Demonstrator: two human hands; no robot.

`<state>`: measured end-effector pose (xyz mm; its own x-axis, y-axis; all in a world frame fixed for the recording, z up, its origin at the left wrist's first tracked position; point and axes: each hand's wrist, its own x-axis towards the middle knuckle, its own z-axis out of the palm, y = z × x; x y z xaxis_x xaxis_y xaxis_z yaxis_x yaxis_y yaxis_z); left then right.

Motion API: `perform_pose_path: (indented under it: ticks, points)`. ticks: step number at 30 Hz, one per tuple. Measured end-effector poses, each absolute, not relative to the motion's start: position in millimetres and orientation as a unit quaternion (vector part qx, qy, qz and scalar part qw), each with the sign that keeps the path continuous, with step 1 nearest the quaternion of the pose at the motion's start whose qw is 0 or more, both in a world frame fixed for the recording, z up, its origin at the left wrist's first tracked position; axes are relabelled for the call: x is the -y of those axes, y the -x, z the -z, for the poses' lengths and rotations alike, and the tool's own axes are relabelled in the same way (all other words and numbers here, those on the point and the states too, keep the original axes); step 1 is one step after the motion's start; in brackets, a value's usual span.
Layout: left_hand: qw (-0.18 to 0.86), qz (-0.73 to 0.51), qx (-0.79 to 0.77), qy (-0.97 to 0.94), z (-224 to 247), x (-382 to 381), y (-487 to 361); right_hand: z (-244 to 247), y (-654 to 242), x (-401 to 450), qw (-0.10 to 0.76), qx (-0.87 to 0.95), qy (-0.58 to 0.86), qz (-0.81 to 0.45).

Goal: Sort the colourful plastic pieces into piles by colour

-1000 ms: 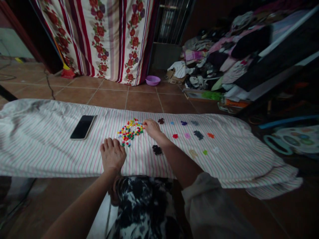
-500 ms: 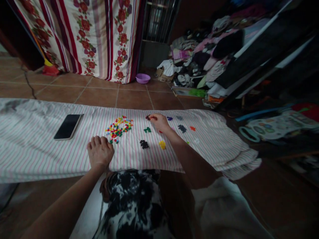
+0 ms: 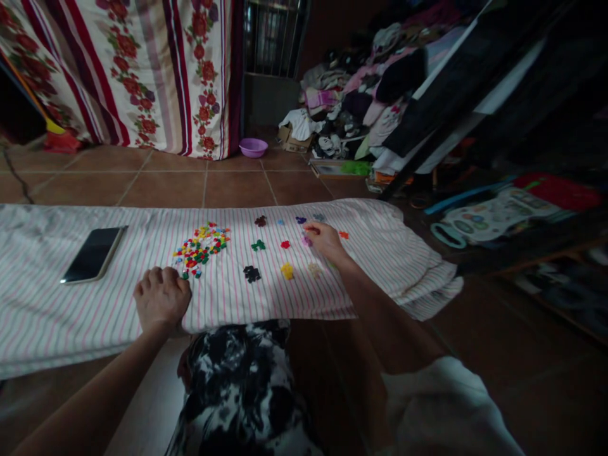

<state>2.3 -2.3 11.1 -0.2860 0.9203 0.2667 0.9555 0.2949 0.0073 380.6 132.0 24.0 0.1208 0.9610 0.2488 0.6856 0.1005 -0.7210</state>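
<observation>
My right hand [image 3: 323, 239] hovers at the small pink pile [image 3: 306, 241], thumb and fingers pinched together; anything between the fingertips is too small to make out. My left hand [image 3: 162, 296] rests on the striped cloth [image 3: 133, 244], fingers lying down and slightly bent, just below a mixed heap of small coloured pieces [image 3: 202, 248]. Between the hands lie sorted little piles: brown [image 3: 260, 221], green [image 3: 258, 245], black [image 3: 251, 273], red [image 3: 285, 244] and yellow [image 3: 287, 271]. Dark blue pieces [image 3: 301, 220] and grey pieces [image 3: 318, 217] sit just beyond my right fingertips.
A smartphone [image 3: 94, 254] lies left on the cloth. Orange pieces [image 3: 343, 234] are right of my right hand, pale ones [image 3: 314, 270] below it. On the tiled floor beyond stand a purple basin [image 3: 253, 148] and a heap of clothes [image 3: 356, 95].
My right hand has left the brown pile and moved right to the pink one. My left hand stays resting on the cloth. The view has turned a little to the right.
</observation>
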Motion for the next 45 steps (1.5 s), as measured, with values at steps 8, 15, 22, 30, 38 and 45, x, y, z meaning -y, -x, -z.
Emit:
perform_pose_path:
  ticks: [8,15,22,30,38,45]
  points:
    - [0.082,0.063,0.808,0.58,-15.9,3.0,-5.4,-33.6,-448.2,-114.6,0.414,0.538,0.715,-0.164]
    - [0.103,0.093,0.797,0.588,-11.6,3.7,-3.9,-25.8,-486.9,-108.8,0.368,0.457,0.802,-0.117]
    - [0.085,0.085,0.797,0.592,-14.6,3.3,-5.2,-11.1,-496.6,-116.9,0.253,0.481,0.834,-0.091]
    - [0.076,0.094,0.798,0.59,-15.9,3.8,-6.3,-2.3,-500.1,-127.5,0.263,0.513,0.812,-0.097]
    - [0.089,0.092,0.796,0.592,-12.0,2.7,-4.5,7.0,-508.7,-126.2,0.356,0.509,0.761,-0.188]
    - [0.092,0.09,0.795,0.593,-12.6,2.9,-4.7,9.2,-511.8,-117.1,0.373,0.511,0.75,-0.193]
